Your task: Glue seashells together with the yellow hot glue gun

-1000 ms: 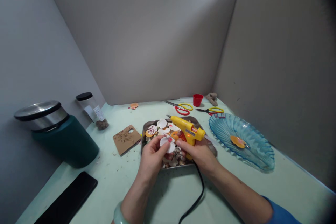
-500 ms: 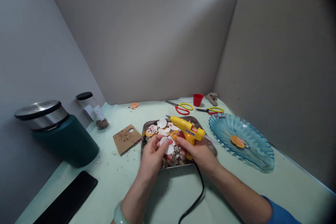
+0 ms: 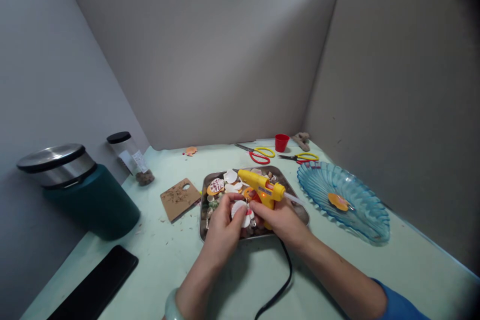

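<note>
My left hand (image 3: 225, 221) is closed on a white shell (image 3: 238, 207) that carries a small red patch, above the near part of the metal tray (image 3: 202, 232). In my right hand (image 3: 279, 217) is a yellow hot glue gun (image 3: 258, 182), its nozzle pointing to the far left and a clear glue stick (image 3: 294, 198) sticking out of its back. The right thumb and fingertips meet the shell's right side. Several white and orange shells, one of them speckled (image 3: 216, 186), lie in the tray. My hands hide part of its contents.
Left stand a brown board (image 3: 180, 199), a clear jar (image 3: 131, 155), a green flask (image 3: 90, 200) and a black phone-like slab (image 3: 93, 285). Scissors (image 3: 260, 154) and a red cup (image 3: 281, 142) are behind. A blue glass dish (image 3: 360, 210) holds an orange shell. A black cord (image 3: 285, 280) trails nearer.
The left hand and the shell have shifted slightly right, closer to the right hand. The glue gun has turned a little and moved slightly left and nearer to me.
</note>
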Motion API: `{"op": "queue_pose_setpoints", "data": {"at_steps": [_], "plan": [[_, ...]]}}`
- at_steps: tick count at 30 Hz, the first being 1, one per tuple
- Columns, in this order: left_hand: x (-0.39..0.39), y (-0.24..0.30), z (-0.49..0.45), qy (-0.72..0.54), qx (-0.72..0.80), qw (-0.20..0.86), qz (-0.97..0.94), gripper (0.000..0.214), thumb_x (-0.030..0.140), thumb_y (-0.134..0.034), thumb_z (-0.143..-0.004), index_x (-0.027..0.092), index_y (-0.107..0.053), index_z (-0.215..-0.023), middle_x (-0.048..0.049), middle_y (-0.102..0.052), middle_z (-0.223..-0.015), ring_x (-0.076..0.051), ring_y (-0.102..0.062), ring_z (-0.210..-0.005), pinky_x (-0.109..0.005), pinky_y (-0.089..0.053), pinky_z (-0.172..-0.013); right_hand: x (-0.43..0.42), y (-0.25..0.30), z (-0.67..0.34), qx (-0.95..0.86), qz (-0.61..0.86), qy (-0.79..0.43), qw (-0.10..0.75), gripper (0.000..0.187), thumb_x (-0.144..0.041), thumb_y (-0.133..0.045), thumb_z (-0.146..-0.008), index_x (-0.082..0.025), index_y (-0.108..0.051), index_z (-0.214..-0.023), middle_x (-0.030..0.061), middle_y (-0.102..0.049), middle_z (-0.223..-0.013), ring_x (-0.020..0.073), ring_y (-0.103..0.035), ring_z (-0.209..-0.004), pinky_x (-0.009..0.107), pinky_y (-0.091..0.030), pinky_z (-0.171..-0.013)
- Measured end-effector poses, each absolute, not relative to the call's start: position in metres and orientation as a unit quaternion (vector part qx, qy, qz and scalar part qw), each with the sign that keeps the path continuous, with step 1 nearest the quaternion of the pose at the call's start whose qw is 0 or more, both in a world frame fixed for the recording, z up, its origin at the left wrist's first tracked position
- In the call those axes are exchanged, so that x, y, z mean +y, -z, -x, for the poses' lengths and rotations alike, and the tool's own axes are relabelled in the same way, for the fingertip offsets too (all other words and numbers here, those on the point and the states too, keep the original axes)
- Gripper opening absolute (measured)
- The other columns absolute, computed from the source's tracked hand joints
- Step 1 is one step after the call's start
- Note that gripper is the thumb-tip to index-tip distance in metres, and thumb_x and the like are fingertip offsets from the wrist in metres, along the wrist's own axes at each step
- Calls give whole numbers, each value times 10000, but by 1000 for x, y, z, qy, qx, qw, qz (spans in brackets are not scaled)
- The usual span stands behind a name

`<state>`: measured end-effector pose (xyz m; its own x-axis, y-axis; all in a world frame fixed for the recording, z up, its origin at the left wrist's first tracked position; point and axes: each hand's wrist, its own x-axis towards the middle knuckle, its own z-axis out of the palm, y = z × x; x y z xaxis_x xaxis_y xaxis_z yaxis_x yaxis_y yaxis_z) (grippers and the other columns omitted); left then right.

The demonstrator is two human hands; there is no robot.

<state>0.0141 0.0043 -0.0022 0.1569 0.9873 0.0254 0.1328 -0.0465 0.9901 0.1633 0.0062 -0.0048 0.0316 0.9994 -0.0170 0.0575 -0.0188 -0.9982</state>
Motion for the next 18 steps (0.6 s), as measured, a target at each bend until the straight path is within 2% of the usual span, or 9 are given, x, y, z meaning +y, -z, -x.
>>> {"op": "queue_pose_setpoints", "data": {"at_steps": [4,6,9,11,14,18], "plan": [[2,1,-12,-444,470,477,-596,378,468,-522,-897,208,-547,-1169,4,-575,-754,-138,-534,-582,-238,-457,-512,6,-1,-162,-488,548,-455,505,158,-295,-639,-745,-201,-639,-871,-41,-591,-538,169,-574,-529,269,-453,-511],[1,-1,-12,-466,456,430,-624,382,425,-579,-876,222,-570,-1200,-53,-625,-963,-155,-586,-703,-249,-482,-580,5,-7,-162,-475,551,-440,526,173,-295,-654,-722,-202,-645,-868,-30,-619,-569,184,-603,-574,273,-468,-536],[1,-2,-12,-473,419,357,-689,348,320,-701,-789,217,-620,-1112,-106,-543,-1228,-206,-595,-967,-264,-515,-684,4,-14,-161,-464,537,-439,552,184,-299,-676,-702,-199,-645,-853,-24,-643,-631,176,-606,-609,272,-483,-583],[1,-1,-12,-464,404,320,-721,299,249,-740,-742,197,-632,-1016,-120,-502,-1262,-234,-565,-1083,-270,-524,-720,3,-17,-162,-463,530,-449,551,176,-304,-681,-706,-194,-638,-836,-41,-606,-585,157,-568,-558,266,-474,-564],[3,3,-13,-464,401,280,-739,200,179,-709,-754,177,-631,-938,-126,-517,-1214,-231,-571,-1090,-273,-532,-728,4,-16,-162,-460,525,-457,551,166,-309,-674,-717,-197,-628,-829,-57,-559,-522,150,-542,-519,260,-454,-527],[3,3,-13,-476,398,255,-742,106,225,-667,-817,163,-654,-902,-128,-558,-1159,-210,-613,-1021,-267,-548,-706,6,-13,-161,-454,513,-454,570,229,-337,-690,-706,-204,-639,-885,-9,-662,-666,184,-625,-642,269,-485,-571]]}}
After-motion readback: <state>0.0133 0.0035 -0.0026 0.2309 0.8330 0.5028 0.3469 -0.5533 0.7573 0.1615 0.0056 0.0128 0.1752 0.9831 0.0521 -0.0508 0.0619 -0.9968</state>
